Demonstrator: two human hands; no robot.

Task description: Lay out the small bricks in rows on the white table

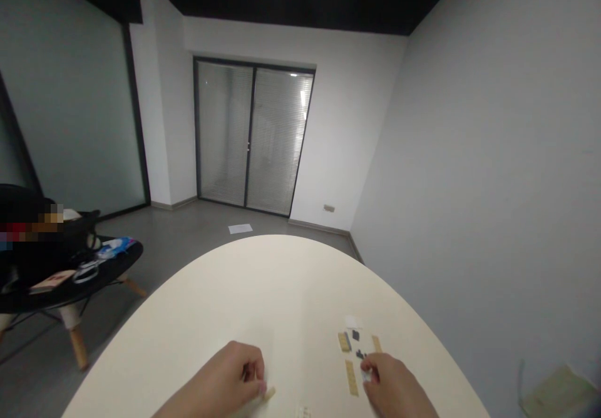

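On the left side of the round table, my left hand (pixel 235 374) is closed, thumb and index fingertip together at a small beige building piece (pixel 269 394). My right hand (pixel 392 380) is at a group of small pieces on the right, its fingers curled in. A small pale thing (pixel 365 375) shows by its fingertips; whether it is gripped or lies beneath is unclear. Nearby lie a long tan plate (pixel 351 378), a tan brick (pixel 344 341), dark grey pieces (pixel 355 335) and another tan strip (pixel 376 343), partly behind the right hand. A pale studded piece (pixel 303 412) sits at the bottom edge.
The cream round table (pixel 282 280) fills the lower middle. A white piece (pixel 352 322) lies beyond the bricks. To the left stands a black chair (pixel 113 266) loaded with a bag and other items. A paper sheet (pixel 240 229) lies on the floor before the glass doors.
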